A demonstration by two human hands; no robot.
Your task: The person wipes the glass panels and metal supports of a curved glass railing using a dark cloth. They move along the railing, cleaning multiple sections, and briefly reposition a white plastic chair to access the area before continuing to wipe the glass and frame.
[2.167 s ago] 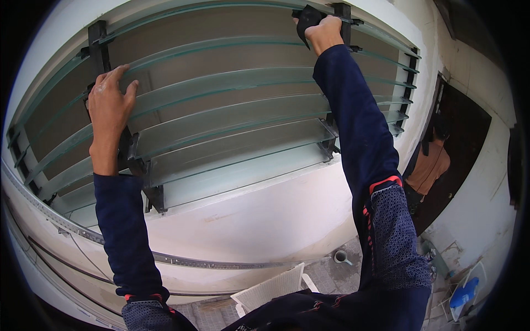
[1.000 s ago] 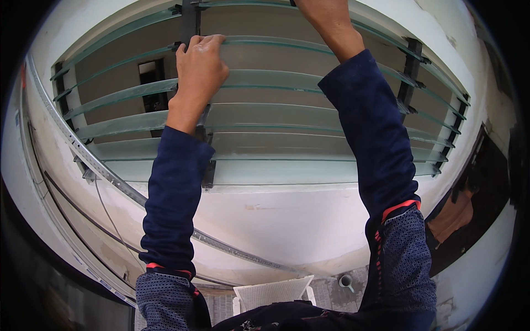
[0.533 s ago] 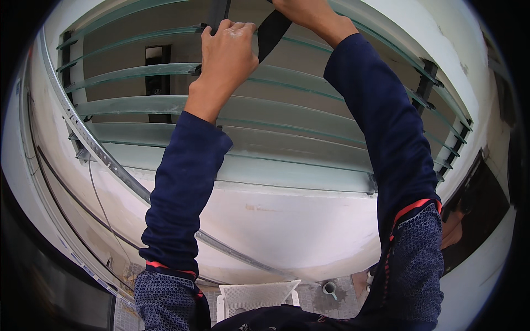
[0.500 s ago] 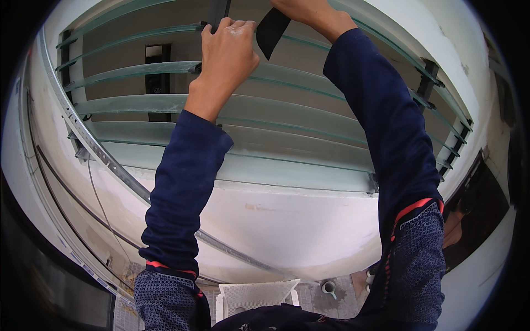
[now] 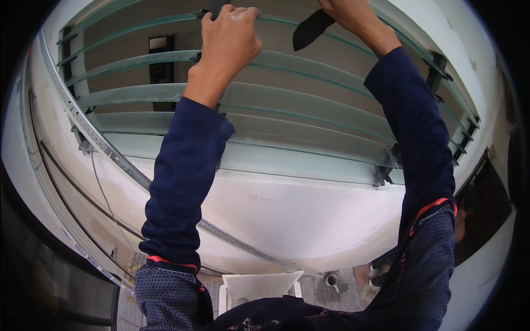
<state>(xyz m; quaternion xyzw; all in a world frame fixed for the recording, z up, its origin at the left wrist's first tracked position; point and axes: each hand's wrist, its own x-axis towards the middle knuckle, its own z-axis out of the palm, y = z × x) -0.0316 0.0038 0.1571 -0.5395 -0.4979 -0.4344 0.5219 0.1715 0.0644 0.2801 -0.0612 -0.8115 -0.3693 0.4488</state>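
Head view: our left hand (image 5: 229, 36) curls its grip over a glass louvre slat (image 5: 138, 58); our right hand (image 5: 353, 14) pinches what seems a dark cloth (image 5: 310, 28).

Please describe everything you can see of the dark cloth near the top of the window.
The dark cloth is a small black piece, soft and limp as it looks, hanging to a rounded point. The right hand holds its upper end, at the top edge of the picture. It hangs before an upper glass slat of the louvre window; whether it touches the glass cannot be told. The left hand grips a slat beside it, apart from the cloth.
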